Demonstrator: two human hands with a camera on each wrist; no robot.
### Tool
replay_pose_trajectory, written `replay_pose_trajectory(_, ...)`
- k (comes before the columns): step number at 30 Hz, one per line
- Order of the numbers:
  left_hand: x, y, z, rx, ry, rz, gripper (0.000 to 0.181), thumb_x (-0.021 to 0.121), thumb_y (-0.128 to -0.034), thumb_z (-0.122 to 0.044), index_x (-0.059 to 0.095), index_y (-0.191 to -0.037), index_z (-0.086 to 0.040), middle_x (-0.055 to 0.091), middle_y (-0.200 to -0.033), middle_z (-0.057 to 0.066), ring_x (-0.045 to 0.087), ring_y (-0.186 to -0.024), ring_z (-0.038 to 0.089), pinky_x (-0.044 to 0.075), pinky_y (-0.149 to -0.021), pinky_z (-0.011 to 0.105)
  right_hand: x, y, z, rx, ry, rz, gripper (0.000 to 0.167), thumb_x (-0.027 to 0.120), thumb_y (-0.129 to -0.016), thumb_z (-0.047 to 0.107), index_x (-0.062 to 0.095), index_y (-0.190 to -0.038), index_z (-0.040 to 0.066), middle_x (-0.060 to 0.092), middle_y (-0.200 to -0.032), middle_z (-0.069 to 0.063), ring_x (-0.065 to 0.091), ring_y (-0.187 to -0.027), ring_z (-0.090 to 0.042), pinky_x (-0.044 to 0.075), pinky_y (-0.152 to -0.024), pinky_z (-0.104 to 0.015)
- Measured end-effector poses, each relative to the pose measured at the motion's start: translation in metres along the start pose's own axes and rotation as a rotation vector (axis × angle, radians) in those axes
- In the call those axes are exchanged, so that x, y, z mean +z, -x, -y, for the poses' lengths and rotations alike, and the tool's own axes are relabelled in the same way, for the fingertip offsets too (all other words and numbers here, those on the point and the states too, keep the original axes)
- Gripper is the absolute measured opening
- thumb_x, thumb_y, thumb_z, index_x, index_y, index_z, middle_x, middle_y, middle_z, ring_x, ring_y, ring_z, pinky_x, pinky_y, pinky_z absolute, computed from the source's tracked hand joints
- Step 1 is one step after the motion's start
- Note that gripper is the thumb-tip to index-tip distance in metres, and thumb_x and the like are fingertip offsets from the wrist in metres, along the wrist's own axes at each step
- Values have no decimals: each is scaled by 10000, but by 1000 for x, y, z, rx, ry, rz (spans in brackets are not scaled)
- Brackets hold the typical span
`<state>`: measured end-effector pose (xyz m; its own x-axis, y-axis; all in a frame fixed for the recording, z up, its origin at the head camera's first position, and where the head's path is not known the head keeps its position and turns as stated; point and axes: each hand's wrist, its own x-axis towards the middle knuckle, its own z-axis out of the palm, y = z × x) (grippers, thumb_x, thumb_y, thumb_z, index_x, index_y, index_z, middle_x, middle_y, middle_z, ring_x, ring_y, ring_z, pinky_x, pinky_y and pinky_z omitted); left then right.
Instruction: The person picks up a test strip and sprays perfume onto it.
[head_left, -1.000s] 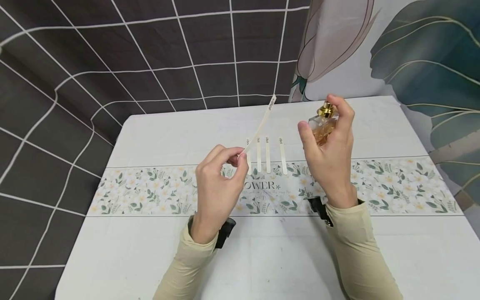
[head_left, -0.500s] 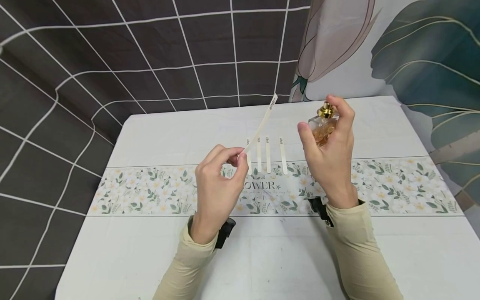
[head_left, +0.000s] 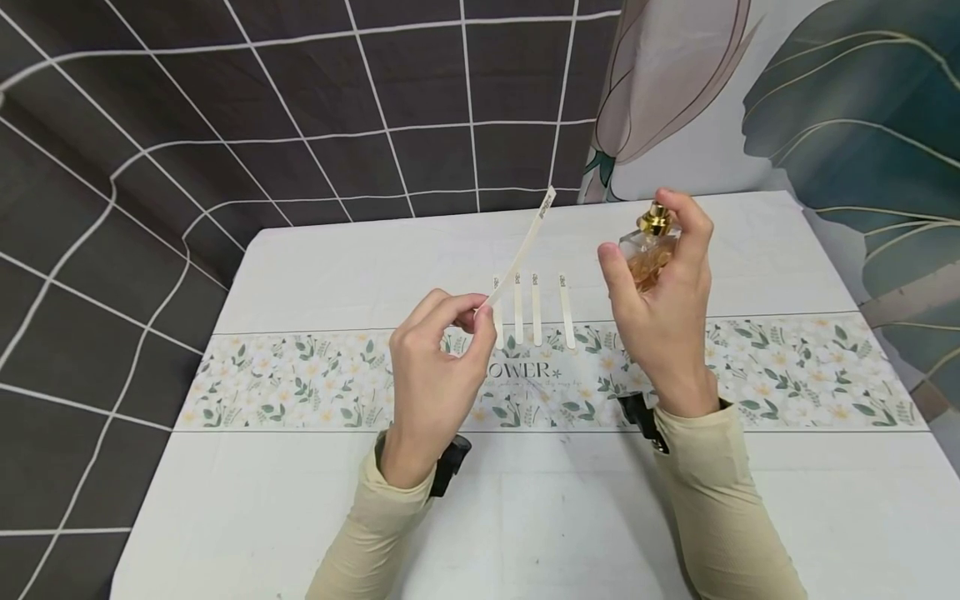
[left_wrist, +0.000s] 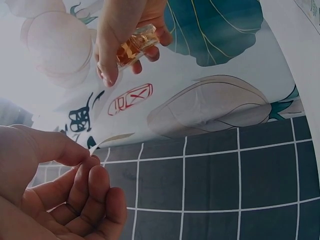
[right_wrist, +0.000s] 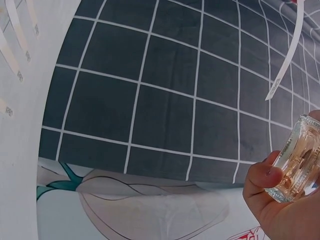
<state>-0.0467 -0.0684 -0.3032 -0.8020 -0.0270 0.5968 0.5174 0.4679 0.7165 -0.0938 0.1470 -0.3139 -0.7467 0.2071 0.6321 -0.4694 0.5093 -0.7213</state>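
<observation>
- Okay, so the left hand is pinching a thin pale strip by its near end, between thumb and index finger. The strip is up off the bench, slanting far and to the right, printed end farthest away.
- The right hand has its fingers wrapped round a glass bottle with amber liquid in it, held up over the far right part of the bench. Index finger is up at the gold top; can't tell if it's actually pressing.
- Four more strips lie side by side in the middle, near ends on the floral band, the right-most set a bit apart.
- Handling, my guess: the held strip looks like paper, so super light and bendy (it's already curving a little). Pinching one end seems right; squeeze mid-length and it'd probably crease.
- The bottle's the opposite: rigid, a fair bit heavier, likely slick, and glass, so breakable. I'd grab round the body, one finger free for the top.
- Versus half a second ago, barely anything: right hand and bottle sit a hair further right. Left hand and its strip look the same, and the four on the bench haven't budged.
</observation>
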Motion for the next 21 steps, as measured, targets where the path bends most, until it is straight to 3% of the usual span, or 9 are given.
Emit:
replay_pose_trajectory(4, 0, 0, 0, -2, 0, 2, 110, 668, -914, 0, 768, -957, 17, 639, -763, 48, 635, -763, 142, 522, -730, 274, -1, 0, 0, 3, 5, 8, 543, 645, -982, 208, 399, -1463, 151, 468, -1018, 101, 425, -607, -122, 367, -511, -164)
replay_pose_trajectory(11, -1, 0, -1, -2, -2, 2, 113, 667, -916, 2, 769, -963, 11, 641, -765, 47, 635, -764, 140, 520, -724, 275, -1, 0, 0, 12, 9, 26, 534, 639, -984, 196, 399, -1455, 120, 531, -1333, -30, 441, -654, -125, 380, -520, -153)
replay_pose_trajectory(21, -1, 0, -1, 0, -5, 2, 111, 667, -917, -4, 769, -958, 11, 637, -761, 45, 634, -763, 140, 518, -724, 275, -2, -1, 0, 25, -5, 39, 535, 630, -994, 212, 387, -1464, 135, 523, -1339, -44, 459, -671, -134, 394, -527, -153)
